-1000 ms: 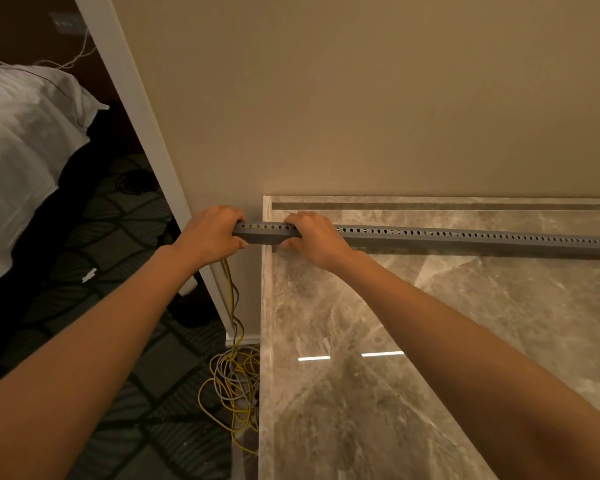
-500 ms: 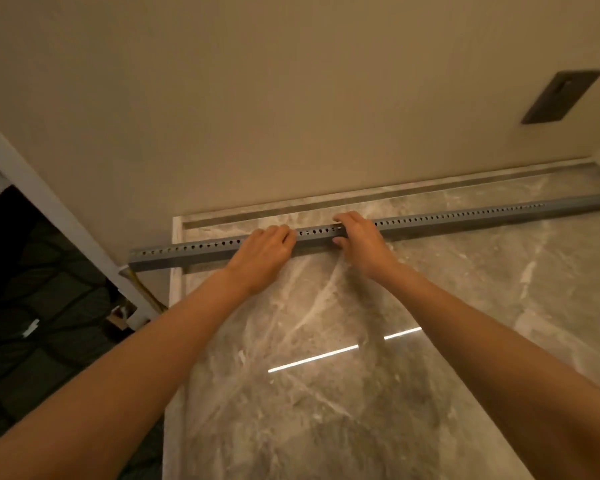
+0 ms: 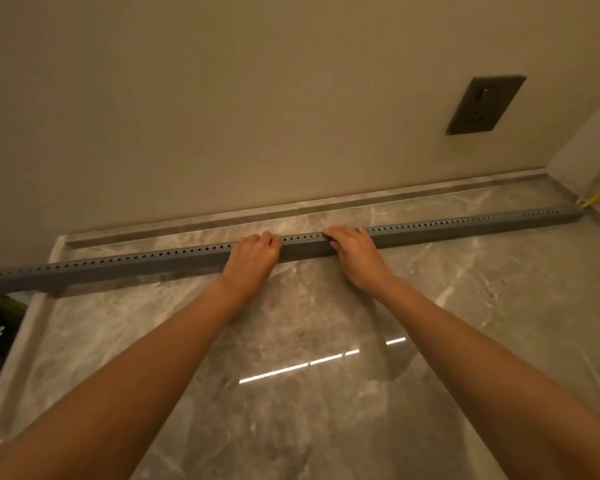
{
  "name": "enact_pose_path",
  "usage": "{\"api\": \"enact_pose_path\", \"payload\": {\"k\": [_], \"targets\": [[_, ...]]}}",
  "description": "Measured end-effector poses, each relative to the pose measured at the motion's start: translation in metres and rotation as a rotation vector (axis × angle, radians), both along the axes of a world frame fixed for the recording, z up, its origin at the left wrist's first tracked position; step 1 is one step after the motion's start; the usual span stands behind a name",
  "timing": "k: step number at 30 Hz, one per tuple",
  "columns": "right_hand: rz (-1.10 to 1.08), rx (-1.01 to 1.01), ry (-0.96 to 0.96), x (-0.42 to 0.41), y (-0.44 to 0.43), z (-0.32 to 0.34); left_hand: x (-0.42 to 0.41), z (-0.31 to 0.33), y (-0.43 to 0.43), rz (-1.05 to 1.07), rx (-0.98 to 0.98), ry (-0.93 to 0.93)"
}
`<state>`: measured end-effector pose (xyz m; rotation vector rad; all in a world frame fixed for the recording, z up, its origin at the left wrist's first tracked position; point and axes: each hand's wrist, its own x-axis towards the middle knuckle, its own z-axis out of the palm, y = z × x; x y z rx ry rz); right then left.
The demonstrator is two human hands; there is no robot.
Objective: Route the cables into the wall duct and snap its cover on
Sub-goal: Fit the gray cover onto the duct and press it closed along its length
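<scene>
The long grey duct lies across the marble surface, near the beige wall but apart from it. The left hand and the right hand both press on its middle, fingers curled over the perforated top. A yellow cable shows at the far right end. A dark socket sits on the wall.

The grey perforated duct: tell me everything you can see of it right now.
The grey duct is one long, straight square-section channel, plastic by its look, with a row of small holes along its top face. It lies on the marble surface, apart from the wall. The left hand and right hand press on its middle. A yellow cable shows at its right end.
</scene>
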<state>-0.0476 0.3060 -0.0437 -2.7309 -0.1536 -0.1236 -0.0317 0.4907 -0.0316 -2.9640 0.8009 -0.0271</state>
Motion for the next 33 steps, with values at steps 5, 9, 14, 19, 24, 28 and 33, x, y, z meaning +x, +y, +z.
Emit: {"api": "enact_pose_path", "payload": {"k": [5, 9, 14, 19, 24, 28, 33], "targets": [[0.126, 0.123, 0.051, 0.019, -0.025, -0.006, 0.007, -0.005, -0.021, 0.200, 0.023, 0.074], [0.223, 0.131, 0.143, 0.026, -0.047, -0.001, 0.012, -0.008, -0.043, 0.453, -0.007, 0.139], [0.125, 0.139, 0.017, 0.026, -0.116, -0.010, 0.020, 0.000, -0.071, 0.550, -0.029, 0.167], [0.137, 0.118, 0.049, 0.038, -0.147, -0.013, 0.018, 0.002, -0.101, 0.418, -0.152, 0.084], [0.117, 0.118, 0.094, 0.056, -0.148, -0.013, 0.028, -0.002, -0.097, 0.295, -0.182, -0.024], [0.038, 0.170, 0.119, 0.069, -0.145, -0.011, 0.034, -0.010, -0.096, 0.246, -0.210, -0.075], [-0.026, 0.098, 0.052, 0.081, -0.141, -0.008, 0.049, -0.013, -0.098, 0.155, -0.104, -0.144]]}}
